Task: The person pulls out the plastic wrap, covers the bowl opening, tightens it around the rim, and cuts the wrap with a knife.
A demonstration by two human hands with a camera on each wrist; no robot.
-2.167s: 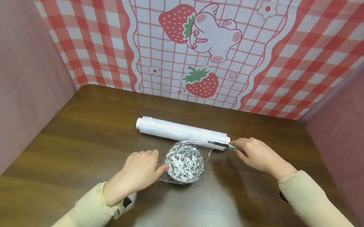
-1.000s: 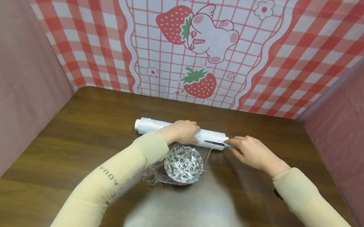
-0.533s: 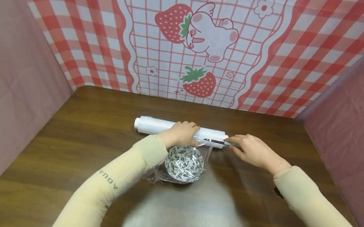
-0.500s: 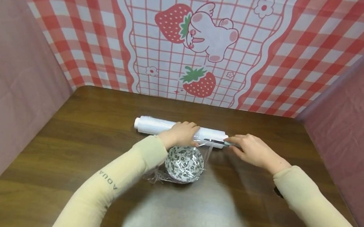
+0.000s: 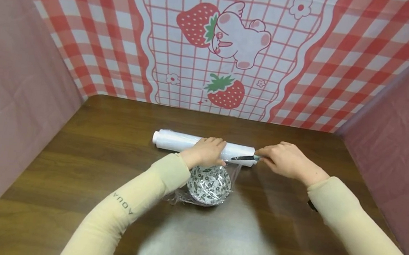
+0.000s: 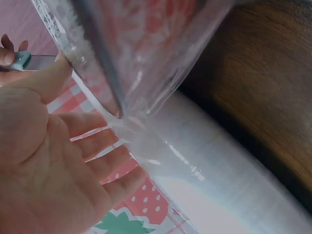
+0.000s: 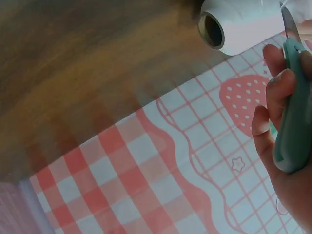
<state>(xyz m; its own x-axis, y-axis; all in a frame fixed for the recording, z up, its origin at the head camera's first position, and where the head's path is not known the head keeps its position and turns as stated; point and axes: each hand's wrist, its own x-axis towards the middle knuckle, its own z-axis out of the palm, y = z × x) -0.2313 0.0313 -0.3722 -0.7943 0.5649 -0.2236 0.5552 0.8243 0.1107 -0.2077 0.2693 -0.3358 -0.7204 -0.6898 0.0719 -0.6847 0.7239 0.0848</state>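
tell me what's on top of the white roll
The left hand lies over the middle of the white roll, a knife blade over its right part; the surface under the hand is hidden.

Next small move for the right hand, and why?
Probably draw the knife gently through the film between bowl and roll. The film appears to join them, the right hand holds the blade near that stretch, and the left hand lies over the roll.

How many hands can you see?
2: the left hand is over the white roll, next to the patterned bowl; the right hand holds the knife by the roll's right end.
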